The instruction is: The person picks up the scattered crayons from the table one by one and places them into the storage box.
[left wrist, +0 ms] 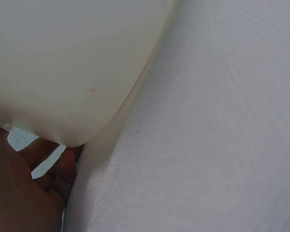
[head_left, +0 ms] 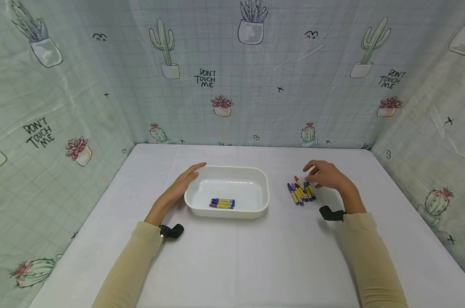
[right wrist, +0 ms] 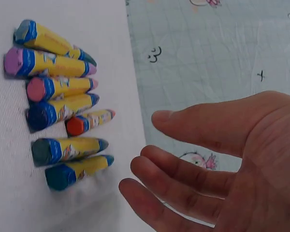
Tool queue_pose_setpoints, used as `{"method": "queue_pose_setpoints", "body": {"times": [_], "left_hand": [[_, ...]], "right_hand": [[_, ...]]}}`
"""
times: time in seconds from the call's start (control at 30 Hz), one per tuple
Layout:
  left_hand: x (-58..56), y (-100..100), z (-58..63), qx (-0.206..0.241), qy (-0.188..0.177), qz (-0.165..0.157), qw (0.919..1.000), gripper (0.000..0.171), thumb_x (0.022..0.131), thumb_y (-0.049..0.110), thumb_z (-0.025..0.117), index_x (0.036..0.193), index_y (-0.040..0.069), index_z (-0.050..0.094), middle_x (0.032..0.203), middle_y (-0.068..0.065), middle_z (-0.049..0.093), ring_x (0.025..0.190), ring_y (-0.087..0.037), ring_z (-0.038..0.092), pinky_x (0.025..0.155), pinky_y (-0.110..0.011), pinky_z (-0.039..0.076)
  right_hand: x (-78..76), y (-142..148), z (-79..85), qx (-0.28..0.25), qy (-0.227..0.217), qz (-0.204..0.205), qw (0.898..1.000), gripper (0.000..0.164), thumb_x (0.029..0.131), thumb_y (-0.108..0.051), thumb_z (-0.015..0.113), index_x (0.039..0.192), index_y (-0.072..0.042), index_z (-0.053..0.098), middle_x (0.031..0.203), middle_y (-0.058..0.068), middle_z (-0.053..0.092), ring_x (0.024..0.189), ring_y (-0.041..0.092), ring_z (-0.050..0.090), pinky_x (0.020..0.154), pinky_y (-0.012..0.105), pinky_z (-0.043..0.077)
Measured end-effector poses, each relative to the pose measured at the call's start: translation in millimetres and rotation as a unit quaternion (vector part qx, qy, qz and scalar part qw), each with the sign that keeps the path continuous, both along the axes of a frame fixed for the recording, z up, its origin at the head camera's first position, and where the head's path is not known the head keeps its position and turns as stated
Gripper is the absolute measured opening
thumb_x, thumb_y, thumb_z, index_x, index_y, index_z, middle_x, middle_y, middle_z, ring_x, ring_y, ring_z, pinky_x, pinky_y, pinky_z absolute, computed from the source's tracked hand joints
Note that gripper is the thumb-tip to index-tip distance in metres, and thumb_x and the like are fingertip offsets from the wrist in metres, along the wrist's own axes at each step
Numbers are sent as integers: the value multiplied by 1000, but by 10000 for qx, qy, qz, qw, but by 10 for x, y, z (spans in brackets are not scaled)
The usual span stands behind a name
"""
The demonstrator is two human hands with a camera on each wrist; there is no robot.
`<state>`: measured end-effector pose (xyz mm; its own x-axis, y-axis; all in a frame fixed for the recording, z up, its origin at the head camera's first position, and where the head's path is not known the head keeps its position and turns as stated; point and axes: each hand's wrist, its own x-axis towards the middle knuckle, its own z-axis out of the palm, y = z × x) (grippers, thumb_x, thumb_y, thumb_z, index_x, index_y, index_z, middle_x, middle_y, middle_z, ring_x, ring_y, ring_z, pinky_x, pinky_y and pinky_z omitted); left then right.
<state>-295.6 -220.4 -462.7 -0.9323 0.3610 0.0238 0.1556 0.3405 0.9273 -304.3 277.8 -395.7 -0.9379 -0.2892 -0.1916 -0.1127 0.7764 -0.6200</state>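
Observation:
A white tray (head_left: 226, 214) stands on the table, with three yellow-wrapped crayons (head_left: 222, 203) lying side by side near its front wall. My left hand (head_left: 181, 185) touches the tray's left side, its fingers extended along the back left corner and the thumb at the rim. In the left wrist view those fingers lie against the outer wall. To the right of the tray lies a loose group of crayons, among them an orange-red crayon (right wrist: 89, 122) and a purple crayon (right wrist: 50, 63). My right hand (head_left: 326, 174) hovers beside this group, fingers spread and loosely bent, holding nothing.
A white cloth covers the table (head_left: 225, 265). Behind and at both sides hangs a pale curtain (head_left: 255, 111) printed with cacti, meeting the table's back edge. A black wrist camera (head_left: 172, 231) sits on the left wrist, another black camera (head_left: 332, 213) on the right.

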Motion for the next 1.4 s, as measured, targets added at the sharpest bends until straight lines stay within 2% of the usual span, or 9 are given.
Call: {"method": "queue_pose_setpoints", "body": {"times": [0.13,0.27,0.47,0.8,0.9,1.17,1.4], "left_hand": [[-11,-3,5,14,-2,-7,10000,50,114,36,31,163,30,32,168,-6,36,149,-34,41,123,-59,29],[-13,12,13,-34,-25,-34,10000,50,114,36,31,163,29,32,169,-7,33,152,-34,38,124,-60,27],[-27,29,2,-54,-105,7,9999,50,113,38,33,162,31,33,170,-4,33,153,-35,36,124,-61,27],[-24,34,-13,-52,-59,-24,10000,50,113,37,32,163,30,32,170,-7,32,153,-36,36,124,-61,26],[-15,18,-25,-33,-43,-6,10000,50,113,36,32,163,30,33,170,-6,31,153,-35,35,125,-61,25],[11,-3,-25,-99,26,25,9999,50,114,38,31,163,32,32,168,-4,35,148,-32,43,121,-56,33],[18,0,5,-26,5,28,10000,49,113,38,31,162,33,33,167,-5,38,147,-34,44,120,-58,33]], "right_hand": [[0,101,-40,-8,-362,-229,9991,45,100,-13,64,139,7,51,126,32,63,107,40,68,81,45,64],[18,167,-83,-129,-780,-367,9962,52,99,-12,64,143,8,45,129,34,61,107,38,67,84,46,63],[29,172,-146,-139,-1073,-349,9935,52,97,-12,65,142,8,48,129,33,62,101,32,69,83,45,63],[-29,187,-268,117,-1169,-401,9923,52,97,-14,69,141,3,50,121,27,65,94,25,68,78,38,64],[-31,180,-266,130,-1176,-384,9922,51,96,-13,69,141,3,51,120,26,65,92,24,67,78,38,63],[-14,182,-227,7,-1159,-228,9930,49,96,-7,64,141,5,50,120,28,64,94,26,67,79,41,64],[-22,176,-183,109,-1288,-282,9912,56,94,-9,71,144,3,48,122,28,62,89,24,66,78,39,64]]}}
